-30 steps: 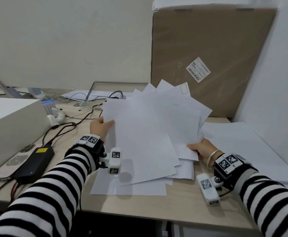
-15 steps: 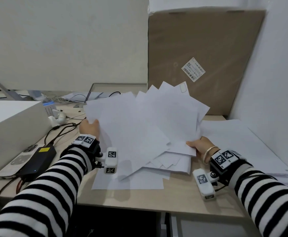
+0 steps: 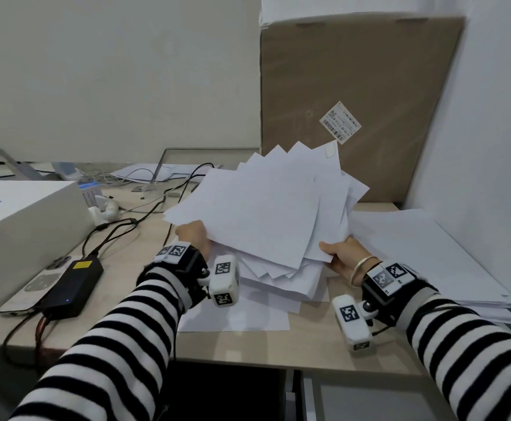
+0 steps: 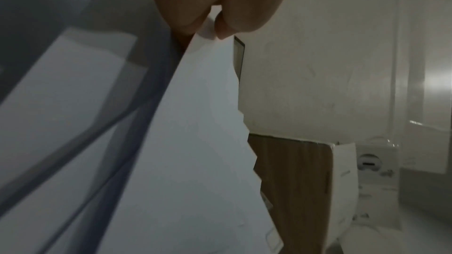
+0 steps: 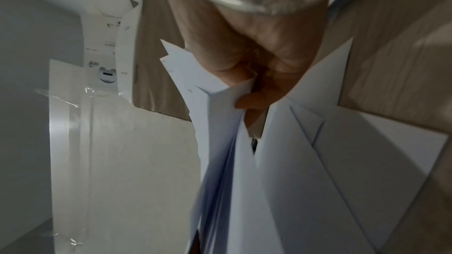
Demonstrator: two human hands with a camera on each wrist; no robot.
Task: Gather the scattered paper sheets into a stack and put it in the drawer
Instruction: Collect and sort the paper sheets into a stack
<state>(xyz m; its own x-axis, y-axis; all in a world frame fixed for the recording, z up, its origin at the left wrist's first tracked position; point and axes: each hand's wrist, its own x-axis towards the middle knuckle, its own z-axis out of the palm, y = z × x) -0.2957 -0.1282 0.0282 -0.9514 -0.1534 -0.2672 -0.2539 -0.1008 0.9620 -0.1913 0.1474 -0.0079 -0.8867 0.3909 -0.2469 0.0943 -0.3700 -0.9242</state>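
Note:
A fanned bundle of white paper sheets (image 3: 272, 208) is held above the desk between both hands. My left hand (image 3: 192, 235) pinches its left edge, thumb and fingers closed on the paper (image 4: 203, 103) in the left wrist view. My right hand (image 3: 339, 253) grips the bundle's right corner, with sheets (image 5: 244, 161) splayed out from its fingers. A few more sheets (image 3: 236, 314) lie flat on the desk under the bundle. A drawer (image 3: 354, 399) sits below the desk's front edge at lower right; how far it is open I cannot tell.
A second low pile of white sheets (image 3: 430, 253) lies at the right by the wall. A tall cardboard box (image 3: 354, 86) stands behind. On the left are a white box (image 3: 20, 220), a black power brick (image 3: 72, 287), a phone (image 3: 35, 284) and cables (image 3: 120, 226).
The top sheet has swung from upright toward flat onto the bundle, and my left hand has moved right and nearer with it. My right hand has kept its grip on the right corner.

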